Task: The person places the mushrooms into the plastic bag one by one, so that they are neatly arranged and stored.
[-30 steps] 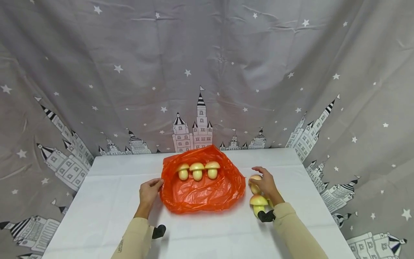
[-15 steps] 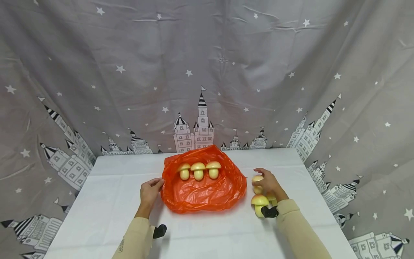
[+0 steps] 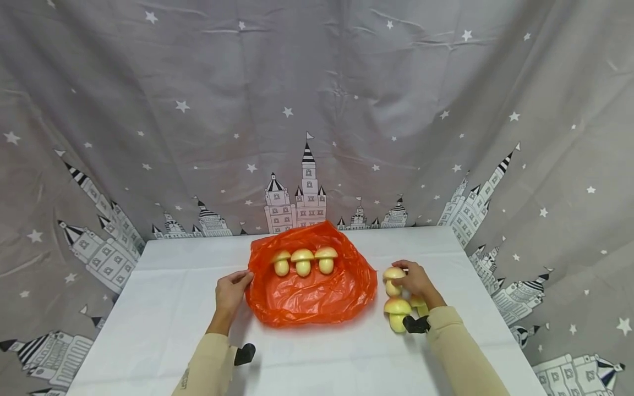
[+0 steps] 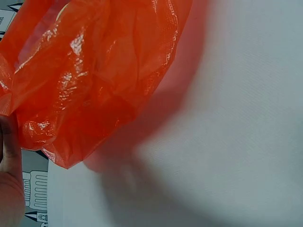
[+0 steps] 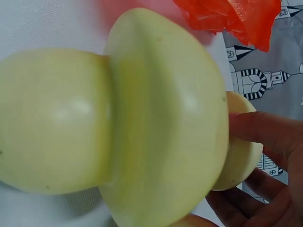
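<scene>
A red plastic bag point(image 3: 312, 300) lies with its mouth wide toward me in the head view. Inside, three pale yellow toy mushrooms point(image 3: 302, 265) stand in a row along its back. My left hand point(image 3: 230, 294) pinches the bag's left rim between thumb and fingers. To the bag's right, my right hand point(image 3: 417, 283) holds a toy mushroom point(image 3: 393, 273), thumb against its stem. Closer to me is a second toy mushroom point(image 3: 397, 308), large in the right wrist view. A third toy mushroom point(image 3: 420, 303) is partly hidden by the right wrist.
The white table point(image 3: 317, 363) carries everything. Behind and beside it hangs a grey curtain point(image 3: 317, 99) printed with stars and castles. A black wrist-worn piece point(image 3: 416, 324) sits close to the nearer mushrooms.
My right hand has shifted slightly right around its mushroom, so more of the cap and stem shows. The left hand stays at the bag's rim.
</scene>
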`<state>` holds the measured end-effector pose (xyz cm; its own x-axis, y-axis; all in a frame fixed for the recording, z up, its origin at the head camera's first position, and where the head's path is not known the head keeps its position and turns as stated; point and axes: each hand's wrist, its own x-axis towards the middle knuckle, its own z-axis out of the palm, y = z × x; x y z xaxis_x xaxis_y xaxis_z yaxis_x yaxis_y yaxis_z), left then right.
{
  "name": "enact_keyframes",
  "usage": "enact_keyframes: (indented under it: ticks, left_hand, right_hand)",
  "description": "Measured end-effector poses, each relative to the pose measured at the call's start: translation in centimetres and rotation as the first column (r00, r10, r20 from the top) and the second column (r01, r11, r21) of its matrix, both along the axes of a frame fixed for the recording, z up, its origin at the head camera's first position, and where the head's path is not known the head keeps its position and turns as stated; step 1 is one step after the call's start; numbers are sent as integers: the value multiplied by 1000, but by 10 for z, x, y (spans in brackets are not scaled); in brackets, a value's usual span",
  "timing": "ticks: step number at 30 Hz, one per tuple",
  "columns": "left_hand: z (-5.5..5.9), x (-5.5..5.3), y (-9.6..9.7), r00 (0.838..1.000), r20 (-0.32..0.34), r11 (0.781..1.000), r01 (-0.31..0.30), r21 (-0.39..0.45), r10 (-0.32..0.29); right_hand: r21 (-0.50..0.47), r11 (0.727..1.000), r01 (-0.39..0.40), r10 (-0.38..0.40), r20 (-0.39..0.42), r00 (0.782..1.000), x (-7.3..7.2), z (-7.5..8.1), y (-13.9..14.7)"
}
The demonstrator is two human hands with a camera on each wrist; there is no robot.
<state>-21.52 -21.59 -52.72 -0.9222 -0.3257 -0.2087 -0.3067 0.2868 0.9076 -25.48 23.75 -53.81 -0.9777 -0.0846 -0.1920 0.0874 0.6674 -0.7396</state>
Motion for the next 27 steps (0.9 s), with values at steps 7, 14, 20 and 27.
enact_keyframes:
  ticks: [7, 14, 20, 27]
  left_hand:
    - [1, 1, -1, 1000, 9, 1000, -5, 5, 5]
    - [-1, -1, -3, 1000, 17, 1000, -18, 18, 18]
    - [0, -3, -3, 1000, 8, 1000, -15, 11, 15]
    - [1, -1, -2, 1000, 5, 1000, -23, -1, 23]
  right_hand:
    - [-13, 1000, 24, -25, -44, 999, 1, 6, -3]
    - [-54, 998, 35, -40, -97, 994, -1, 12, -5]
    - [-93, 995, 45, -57, -135, 989, -3, 20, -7]
    - [-114, 991, 72, -88, -142, 986, -4, 30, -13]
